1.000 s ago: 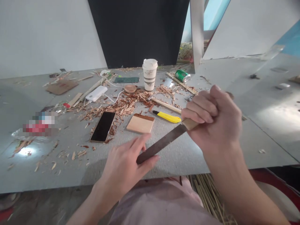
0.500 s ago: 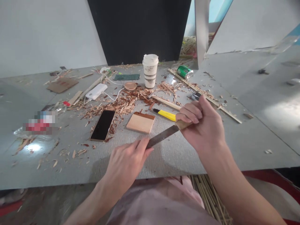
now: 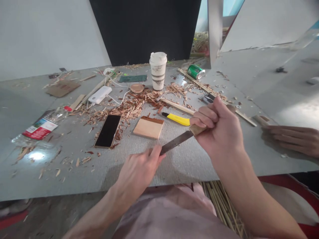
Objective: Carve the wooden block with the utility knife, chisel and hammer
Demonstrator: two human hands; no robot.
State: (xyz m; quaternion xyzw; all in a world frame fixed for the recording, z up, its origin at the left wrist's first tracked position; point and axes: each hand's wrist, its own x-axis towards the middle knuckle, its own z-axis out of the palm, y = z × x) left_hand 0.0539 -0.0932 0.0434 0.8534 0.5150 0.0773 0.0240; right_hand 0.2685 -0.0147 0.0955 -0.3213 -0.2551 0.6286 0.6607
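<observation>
I hold a chisel (image 3: 176,142) slantwise above the table, its flat dark blade pointing down to the left. My right hand (image 3: 218,129) is closed round its wooden handle, which shows partly below the fingers. The blade's far end is pinched in my left hand (image 3: 141,169), so the tip is hidden. Just beyond the blade lies a small pale wood block (image 3: 149,127) with a reddish-brown strip along its back edge. A yellow utility knife (image 3: 177,119) rests left of my right hand.
Another person's hand (image 3: 296,137) lies at the right, by a small wooden piece (image 3: 262,119). A phone (image 3: 108,130), wood shavings (image 3: 132,111), a paper cup (image 3: 158,71), a green can (image 3: 195,71), a plastic bottle (image 3: 41,127) and a white power bank (image 3: 100,95) are scattered across the table.
The other person's hand and a small wooden piece have come into view at the right. My hands and the chisel have moved slightly right, while the view has shifted a little.
</observation>
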